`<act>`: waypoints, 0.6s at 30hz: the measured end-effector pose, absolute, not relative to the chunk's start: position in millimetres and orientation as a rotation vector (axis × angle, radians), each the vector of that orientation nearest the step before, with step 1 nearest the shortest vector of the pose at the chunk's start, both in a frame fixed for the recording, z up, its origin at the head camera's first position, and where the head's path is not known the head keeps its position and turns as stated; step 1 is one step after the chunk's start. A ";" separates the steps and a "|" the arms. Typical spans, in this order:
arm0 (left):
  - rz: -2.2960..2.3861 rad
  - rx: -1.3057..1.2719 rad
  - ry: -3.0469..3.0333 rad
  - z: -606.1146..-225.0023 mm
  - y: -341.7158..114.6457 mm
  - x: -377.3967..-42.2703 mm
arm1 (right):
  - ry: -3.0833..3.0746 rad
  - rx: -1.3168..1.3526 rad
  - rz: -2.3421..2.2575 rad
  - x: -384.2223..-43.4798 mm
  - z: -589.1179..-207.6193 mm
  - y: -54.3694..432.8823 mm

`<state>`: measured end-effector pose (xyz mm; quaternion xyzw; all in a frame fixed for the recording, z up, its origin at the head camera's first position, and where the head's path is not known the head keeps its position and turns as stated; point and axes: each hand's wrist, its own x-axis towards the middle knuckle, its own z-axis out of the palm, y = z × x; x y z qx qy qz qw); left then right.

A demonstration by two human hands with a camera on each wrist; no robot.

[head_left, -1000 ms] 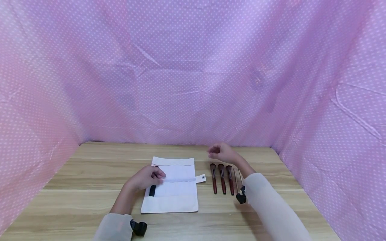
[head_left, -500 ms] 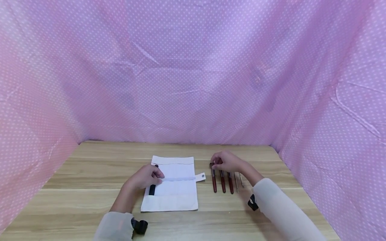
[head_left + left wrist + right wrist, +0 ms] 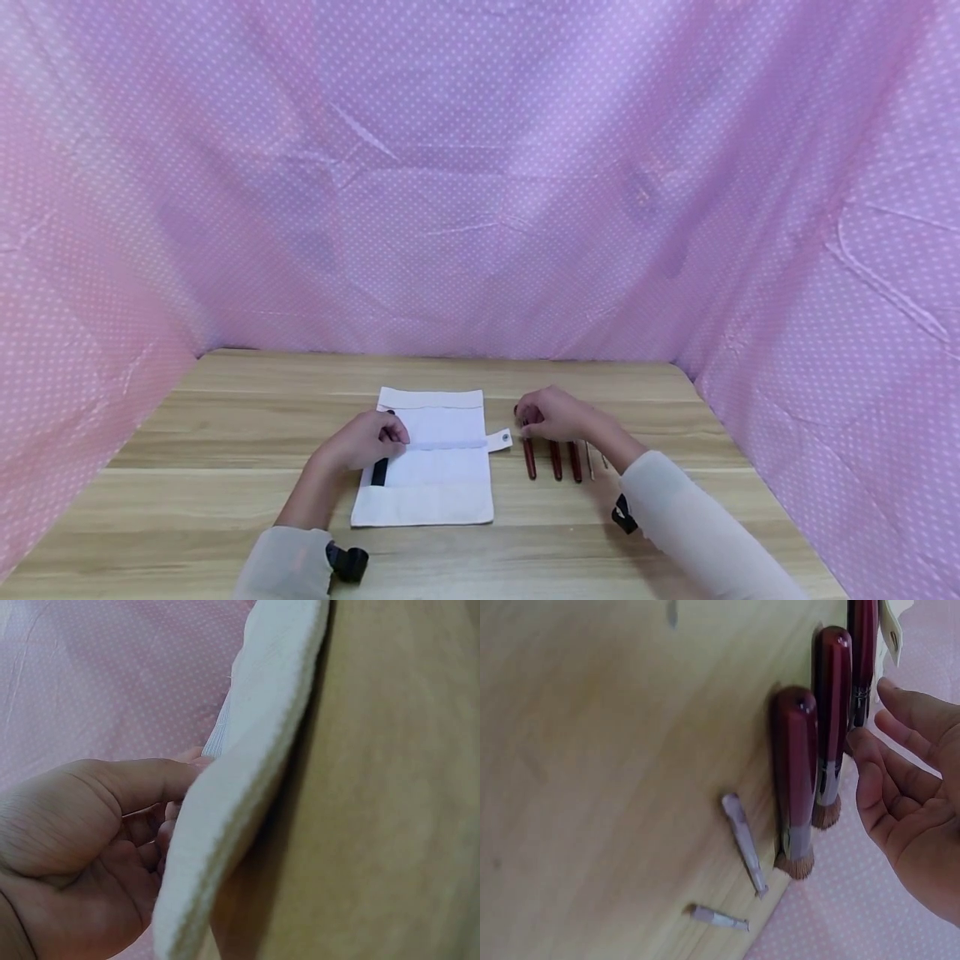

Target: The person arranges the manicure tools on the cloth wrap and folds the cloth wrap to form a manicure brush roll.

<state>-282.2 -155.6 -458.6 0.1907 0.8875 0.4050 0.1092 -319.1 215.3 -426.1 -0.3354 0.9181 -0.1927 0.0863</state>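
Observation:
A white fabric brush roll [image 3: 442, 504] lies unfolded, with an elastic band [image 3: 453, 446] across its middle. My left hand [image 3: 366, 443] pinches the band near its left end; the left wrist view shows the thumb at the striped elastic [image 3: 216, 735]. A black-handled brush [image 3: 379, 473] lies along the roll's left side, partly hidden under that hand. To the right, my right hand [image 3: 553, 414] holds the leftmost red-handled makeup brush [image 3: 529, 460] near its bristle end, thumb and fingers at the ferrule [image 3: 861, 705]. Two more red makeup brushes [image 3: 831, 705] lie beside it.
Two thin, small silver tools [image 3: 742, 844] lie right of the red brushes. A snap tab [image 3: 499, 440] sticks out from the roll's right edge toward the brushes. Pink dotted cloth [image 3: 480, 250] hangs behind and beside the wooden table [image 3: 255, 433].
My right hand has come down from behind the brushes onto the leftmost one, whose bristle end has shifted slightly left. The left hand has stayed at the band.

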 end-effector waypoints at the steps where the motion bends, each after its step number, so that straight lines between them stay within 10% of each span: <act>1: 1.195 0.566 2.605 -459.0 -155.9 -282.4 | 2.739 -0.993 -0.568 -319.3 -426.8 214.0; 18: 1.191 0.606 2.600 -461.0 -157.4 -282.2 | 2.726 -0.810 -0.811 -320.5 -436.8 197.1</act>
